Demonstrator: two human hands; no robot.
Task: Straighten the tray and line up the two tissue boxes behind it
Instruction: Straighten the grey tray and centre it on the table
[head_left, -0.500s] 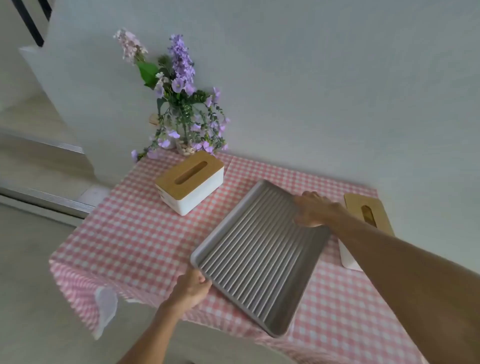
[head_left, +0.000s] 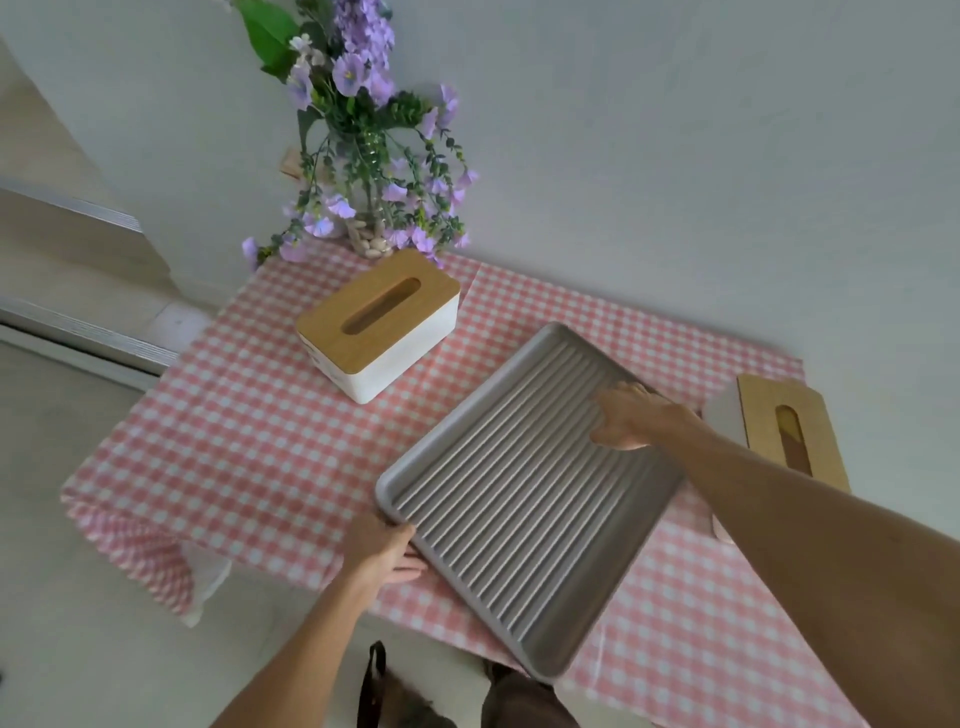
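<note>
A person's left hand (head_left: 384, 545) grips the near-left corner of the ribbed tray (head_left: 524, 499), which lies askew mid-table, its long axis diagonal to the table's front edge, while the right hand (head_left: 631, 415) rests spread on its far rim.

So the table (head_left: 249, 431) has a pink-and-white checked cloth. Sitting on it: a grey ribbed tray (head_left: 524, 499) lying crooked, one tissue box (head_left: 382, 325) back-left, another tissue box (head_left: 789, 431) far right, and a flower vase (head_left: 371, 236) by the wall.
</note>
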